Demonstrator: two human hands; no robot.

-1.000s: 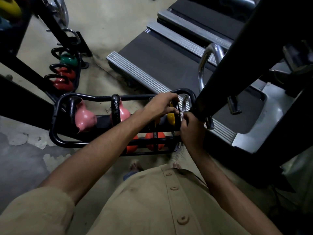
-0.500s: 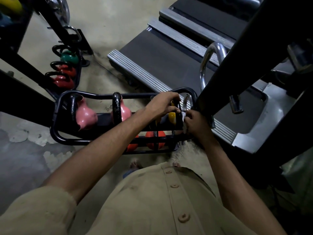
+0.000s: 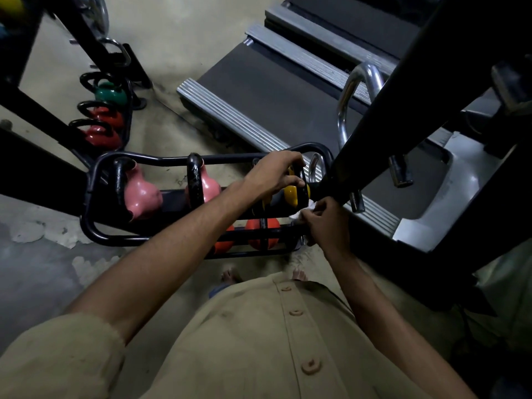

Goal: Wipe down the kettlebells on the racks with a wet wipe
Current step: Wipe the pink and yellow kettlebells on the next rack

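The left hand curls its fingers around the black handle of the yellow kettlebell, which sits at the right end of the black rack. The right hand pinches a crumpled white wipe just beside that kettlebell; whether it touches, I cannot tell. Two pink kettlebells stand further left on the same shelf, and orange ones sit below. A treadmill lies behind the rack.

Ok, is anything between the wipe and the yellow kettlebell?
Nothing visible. The wet wipe, pinched in the right hand, sits right beside the yellow kettlebell; the left hand grips its handle from above.
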